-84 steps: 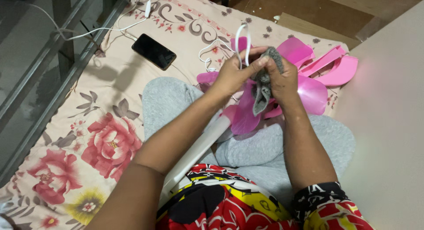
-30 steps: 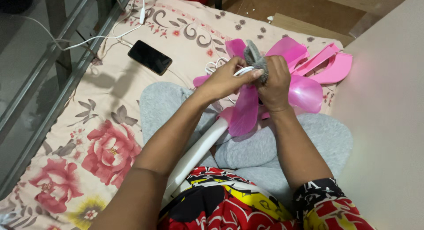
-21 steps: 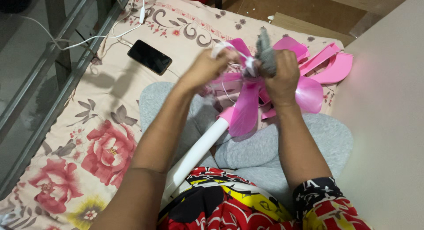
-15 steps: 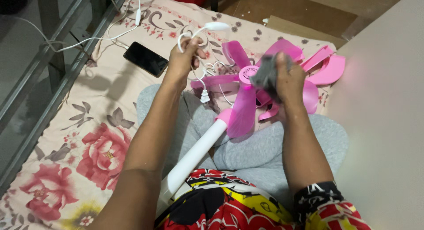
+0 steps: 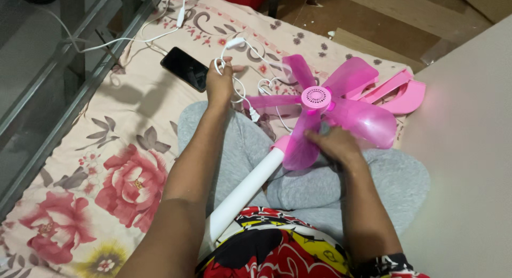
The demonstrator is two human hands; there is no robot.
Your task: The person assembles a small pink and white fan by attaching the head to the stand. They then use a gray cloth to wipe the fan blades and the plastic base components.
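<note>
While the left hand (image 5: 220, 85) draws a bunched white cord (image 5: 241, 91) away toward the black phone (image 5: 185, 68), the pink fan (image 5: 320, 110) lies across the seated person's grey-trousered lap (image 5: 320, 182), its round hub (image 5: 316, 97) now bare and facing up. Half a second ago the cord was lifted high over the blades; it has since come down to the floral mattress (image 5: 106, 150), beside the fan's left blade, with the fingers closed around its loops. The right hand (image 5: 333, 144), which was rubbing a grey cloth against the hub a moment back, has dropped below the blades, just beneath the hub; whether it still clutches the cloth cannot be told, since only a dark sliver shows at the fingertips. With the cord clear of the blades, the wiping appears to have paused, and the fan's white stem (image 5: 242, 195) runs back from the hub toward the person's patterned shirt (image 5: 266, 251). Spare pink parts (image 5: 402, 91) lie beyond the fan, against the pale wall.
</note>
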